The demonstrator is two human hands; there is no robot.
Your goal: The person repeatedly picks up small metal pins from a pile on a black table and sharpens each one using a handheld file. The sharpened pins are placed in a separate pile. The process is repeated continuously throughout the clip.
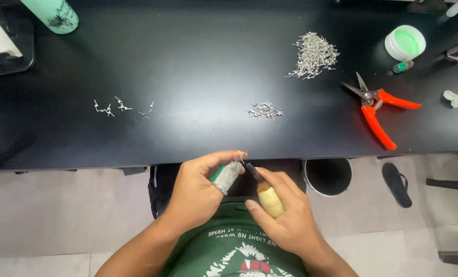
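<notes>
My left hand (200,187) wears a grey mesh guard (229,176) on the thumb and pinches a tiny metal piece (240,156) at the fingertips, just below the desk's front edge. My right hand (285,213) grips a small tool with a pale wooden handle (270,200); its dark tip (252,171) meets the metal piece. On the black desk (188,61) lie a large pile of small metal pieces (313,55), a smaller pile (265,110) in the middle, and a few loose ones (117,106) at the left.
Orange-handled cutters (377,107) lie at the desk's right, near a round white tub with green contents (405,42) and a small white object (453,98). A green bottle (52,14) stands back left. A round bin (329,176) and a sandal (397,183) are on the floor.
</notes>
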